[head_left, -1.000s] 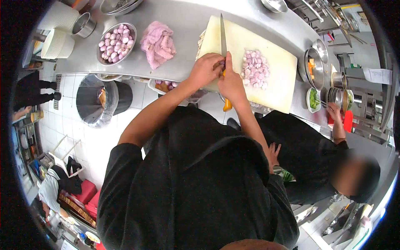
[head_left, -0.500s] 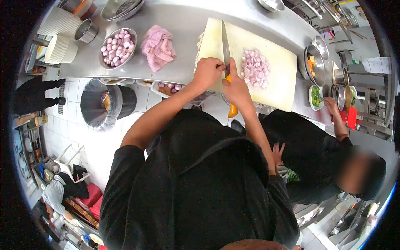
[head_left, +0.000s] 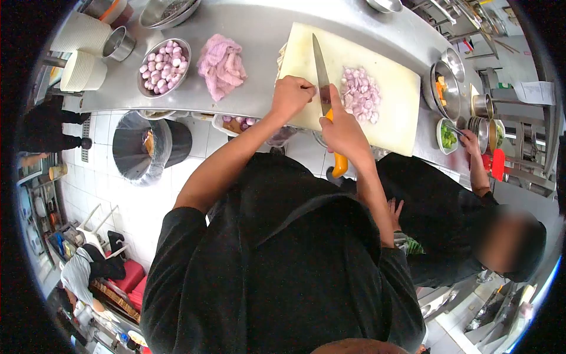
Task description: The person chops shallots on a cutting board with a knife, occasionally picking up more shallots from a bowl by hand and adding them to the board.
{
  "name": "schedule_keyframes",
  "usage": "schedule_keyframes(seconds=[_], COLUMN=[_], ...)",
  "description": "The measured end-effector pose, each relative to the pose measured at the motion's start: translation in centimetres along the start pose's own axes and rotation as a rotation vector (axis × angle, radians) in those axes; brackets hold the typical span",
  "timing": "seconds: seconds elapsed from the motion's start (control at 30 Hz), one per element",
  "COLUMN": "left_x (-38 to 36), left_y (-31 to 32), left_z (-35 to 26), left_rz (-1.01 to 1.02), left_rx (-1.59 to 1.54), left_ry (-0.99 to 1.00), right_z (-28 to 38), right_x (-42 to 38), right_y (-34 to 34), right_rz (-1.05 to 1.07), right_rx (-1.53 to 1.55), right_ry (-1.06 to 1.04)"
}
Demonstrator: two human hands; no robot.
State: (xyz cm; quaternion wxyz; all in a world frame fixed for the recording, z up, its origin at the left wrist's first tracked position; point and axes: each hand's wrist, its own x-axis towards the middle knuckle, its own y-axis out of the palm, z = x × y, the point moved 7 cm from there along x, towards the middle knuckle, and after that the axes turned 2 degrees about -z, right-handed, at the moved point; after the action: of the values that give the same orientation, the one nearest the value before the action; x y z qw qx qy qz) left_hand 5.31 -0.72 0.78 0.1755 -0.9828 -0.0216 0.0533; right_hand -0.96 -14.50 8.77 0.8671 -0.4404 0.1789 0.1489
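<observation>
My right hand (head_left: 345, 131) is wrapped round the yellow handle of a long knife (head_left: 321, 65), its index finger along the blade. The blade points away from me over the white cutting board (head_left: 389, 71). Just left of the blade, my left hand (head_left: 293, 97) has its fingers pinched together above the board's near left part; whatever they hold is too small to make out. A pile of cut shallots (head_left: 361, 95) lies on the board to the right of the knife.
A bowl of peeled shallots (head_left: 164, 68) and a pink cloth (head_left: 222, 66) sit left on the steel counter (head_left: 259, 35). At right, another person's hand (head_left: 470, 143) is at a dish of green vegetables (head_left: 447, 137). A lined bin (head_left: 143, 147) stands below left.
My right hand and the knife handle have shifted right, and the blade now tilts away from my left hand, with a wider gap between them. My left hand has moved slightly left.
</observation>
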Motion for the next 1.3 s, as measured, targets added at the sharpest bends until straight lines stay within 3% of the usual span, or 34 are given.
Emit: schedule_keyframes(seconds=[0.23,0.43,0.53,0.83,1.03,1.23,1.3], left_x=[-0.6,-0.4,0.0,0.3,0.2,0.1,0.0], left_y=[-0.1,0.0,0.1,0.2,0.1,0.0,-0.2], left_z=[-0.9,-0.7,-0.6,-0.7,-0.4,-0.7,-1.1], left_rz=[-0.06,-0.038,-0.006,-0.052,-0.013,0.0,0.005], left_rx=[0.054,0.085,0.05,0.126,0.026,0.085,0.073], left_ry=[0.155,0.145,0.073,0.118,0.031,0.079,0.082], right_z=[0.4,-1.2,-1.2,-0.7,-1.7,-0.4,-0.3], right_x=[-0.4,0.7,0.6,0.3,3.6,0.1,0.4], right_y=[-0.1,1.1,1.1,0.9,2.6,-0.2,0.5], right_rz=[0.052,-0.043,-0.03,0.043,-0.175,0.051,0.023], right_rx=[0.01,0.033,0.03,0.008,0.064,0.036,0.028], right_ry=[0.02,-0.067,-0.058,-0.016,-0.206,0.026,-0.015])
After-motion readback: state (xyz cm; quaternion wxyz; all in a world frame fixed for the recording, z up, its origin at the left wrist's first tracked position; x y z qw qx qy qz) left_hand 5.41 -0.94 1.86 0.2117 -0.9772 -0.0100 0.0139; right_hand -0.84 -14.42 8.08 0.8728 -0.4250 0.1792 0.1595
